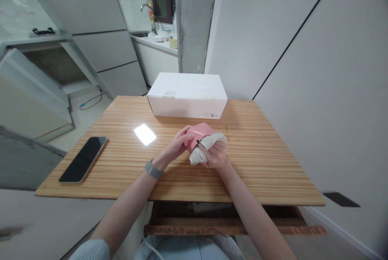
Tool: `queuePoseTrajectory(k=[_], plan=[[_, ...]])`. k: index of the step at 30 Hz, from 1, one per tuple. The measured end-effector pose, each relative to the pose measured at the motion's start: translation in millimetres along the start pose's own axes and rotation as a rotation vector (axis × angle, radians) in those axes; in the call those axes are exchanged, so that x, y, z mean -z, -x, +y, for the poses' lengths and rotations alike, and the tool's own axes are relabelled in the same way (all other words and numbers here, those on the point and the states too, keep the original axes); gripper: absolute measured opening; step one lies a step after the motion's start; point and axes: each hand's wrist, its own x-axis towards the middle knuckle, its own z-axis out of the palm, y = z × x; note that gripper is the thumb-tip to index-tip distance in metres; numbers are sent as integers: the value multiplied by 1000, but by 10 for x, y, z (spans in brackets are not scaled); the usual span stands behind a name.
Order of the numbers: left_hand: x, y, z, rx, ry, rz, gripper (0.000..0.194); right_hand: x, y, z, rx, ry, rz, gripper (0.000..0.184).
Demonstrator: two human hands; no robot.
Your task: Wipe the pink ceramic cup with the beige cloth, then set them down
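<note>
My left hand [178, 144] grips a small pink glossy object [198, 132] by its left side, just above the wooden table [121, 163]. My right hand [216, 155] is closed on a bunched white-grey cloth [206, 146] and presses it against the pink object's right side. A grey band is on my left wrist. Both hands meet at the table's middle, in front of a white box.
A closed white cardboard box [188, 95] lies at the table's far edge. A dark phone [84, 159] lies face up near the left front corner. A wall stands to the right. A counter with a sink [151, 35] is behind.
</note>
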Motion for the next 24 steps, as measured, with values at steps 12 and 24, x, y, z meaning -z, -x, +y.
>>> queuePoseTrajectory(k=[12, 24], plan=[[-97, -12, 37, -185, -516, 158, 37, -65, 144, 96, -135, -108, -119, 38], [-22, -76, -63, -486, -544, 388, 40, -244, 51, 126, -1432, -758, 271, 20]])
